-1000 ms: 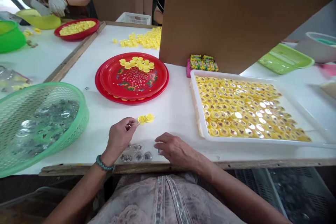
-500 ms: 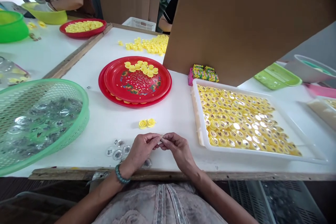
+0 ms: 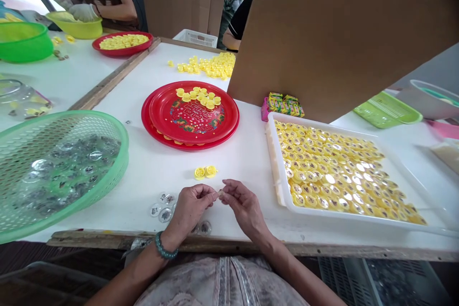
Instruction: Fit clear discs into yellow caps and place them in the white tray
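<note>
1. A big white desk (image 3: 251, 153) has these things on it.
2. A flat brown cardboard sheet (image 3: 315, 33) stands at the back.
3. A long white plastic tray (image 3: 274, 162), on the right, holds many shiny yellow round pieces.
4. A round green plastic basket (image 3: 124, 153), on the left, holds clear discs.
5. Red round plates (image 3: 161, 119) sit stacked in the middle.
6. The hands meet near the front edge. The left hand (image 3: 190, 205) pinches a tiny pale thing (image 3: 220, 193). The right hand (image 3: 245, 203) is half curled beside it; I cannot tell if it grips too.
7. Two small yellow round pieces (image 3: 200, 173) lie just past the hands.
8. Clear round discs (image 3: 165, 215) lie beside the left hand.
</note>
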Action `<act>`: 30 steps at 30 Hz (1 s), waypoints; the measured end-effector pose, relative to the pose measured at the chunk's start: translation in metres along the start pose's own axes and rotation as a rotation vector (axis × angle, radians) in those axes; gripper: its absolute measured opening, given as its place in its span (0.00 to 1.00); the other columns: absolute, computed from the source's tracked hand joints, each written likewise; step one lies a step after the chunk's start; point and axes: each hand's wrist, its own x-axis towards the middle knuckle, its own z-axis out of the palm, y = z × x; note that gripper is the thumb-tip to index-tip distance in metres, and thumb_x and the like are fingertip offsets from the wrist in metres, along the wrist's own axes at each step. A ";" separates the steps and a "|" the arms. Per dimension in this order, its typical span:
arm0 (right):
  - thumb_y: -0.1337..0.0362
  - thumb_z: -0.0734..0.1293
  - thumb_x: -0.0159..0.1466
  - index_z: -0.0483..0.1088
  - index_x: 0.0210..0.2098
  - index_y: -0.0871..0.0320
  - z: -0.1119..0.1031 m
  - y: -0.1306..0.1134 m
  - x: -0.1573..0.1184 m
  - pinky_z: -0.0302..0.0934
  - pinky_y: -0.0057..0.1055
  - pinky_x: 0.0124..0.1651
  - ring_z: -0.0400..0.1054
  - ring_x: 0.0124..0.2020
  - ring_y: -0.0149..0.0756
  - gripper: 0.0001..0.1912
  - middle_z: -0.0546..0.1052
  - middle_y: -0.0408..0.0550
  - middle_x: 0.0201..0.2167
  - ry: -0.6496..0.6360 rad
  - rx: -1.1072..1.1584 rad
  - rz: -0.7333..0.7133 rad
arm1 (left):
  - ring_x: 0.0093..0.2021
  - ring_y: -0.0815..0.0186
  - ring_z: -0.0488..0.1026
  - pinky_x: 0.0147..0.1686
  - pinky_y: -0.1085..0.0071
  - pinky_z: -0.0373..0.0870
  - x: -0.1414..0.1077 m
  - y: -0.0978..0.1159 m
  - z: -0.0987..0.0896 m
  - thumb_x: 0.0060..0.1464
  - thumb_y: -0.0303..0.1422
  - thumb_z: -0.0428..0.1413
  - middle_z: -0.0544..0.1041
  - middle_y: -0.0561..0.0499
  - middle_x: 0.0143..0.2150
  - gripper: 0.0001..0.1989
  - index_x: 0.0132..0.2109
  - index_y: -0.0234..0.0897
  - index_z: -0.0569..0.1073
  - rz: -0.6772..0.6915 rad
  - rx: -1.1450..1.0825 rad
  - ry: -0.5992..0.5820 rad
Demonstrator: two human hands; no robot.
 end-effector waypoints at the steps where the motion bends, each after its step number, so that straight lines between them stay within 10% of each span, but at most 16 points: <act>1: 0.62 0.65 0.61 0.69 0.48 0.54 -0.004 -0.002 0.001 0.66 0.34 0.41 0.69 0.37 0.35 0.15 0.74 0.48 0.36 -0.050 -0.160 -0.116 | 0.23 0.70 0.65 0.24 0.74 0.62 0.001 0.000 -0.003 0.46 0.41 0.58 0.71 0.54 0.21 0.14 0.28 0.33 0.74 -0.031 -0.014 -0.030; 5: 0.68 0.62 0.63 0.67 0.52 0.54 -0.012 -0.011 0.008 0.64 0.37 0.48 0.66 0.46 0.38 0.17 0.71 0.53 0.45 -0.276 -0.646 -0.440 | 0.21 0.72 0.62 0.21 0.75 0.57 0.008 0.001 -0.017 0.44 0.38 0.59 0.68 0.55 0.20 0.12 0.27 0.32 0.72 -0.120 -0.037 -0.120; 11: 0.68 0.64 0.61 0.68 0.46 0.56 -0.003 -0.016 0.024 0.64 0.32 0.44 0.68 0.42 0.36 0.12 0.73 0.50 0.41 -0.351 -0.707 -0.446 | 0.23 0.72 0.62 0.26 0.74 0.60 0.018 0.009 -0.026 0.46 0.33 0.56 0.69 0.55 0.22 0.08 0.26 0.32 0.72 -0.041 0.048 -0.247; 20: 0.65 0.69 0.58 0.70 0.44 0.56 -0.006 -0.002 0.017 0.63 0.22 0.26 0.69 0.33 0.31 0.14 0.74 0.48 0.39 -0.091 -0.645 -0.277 | 0.50 0.61 0.68 0.52 0.64 0.61 0.055 0.025 -0.048 0.52 0.25 0.47 0.74 0.47 0.49 0.18 0.49 0.37 0.72 0.557 0.814 -0.136; 30: 0.63 0.68 0.59 0.69 0.44 0.57 -0.005 0.010 0.007 0.67 0.29 0.37 0.70 0.36 0.36 0.13 0.75 0.49 0.38 -0.073 -0.759 -0.342 | 0.30 0.64 0.73 0.30 0.71 0.64 0.027 0.002 -0.023 0.53 0.35 0.50 0.78 0.52 0.30 0.10 0.36 0.40 0.75 0.104 0.710 0.051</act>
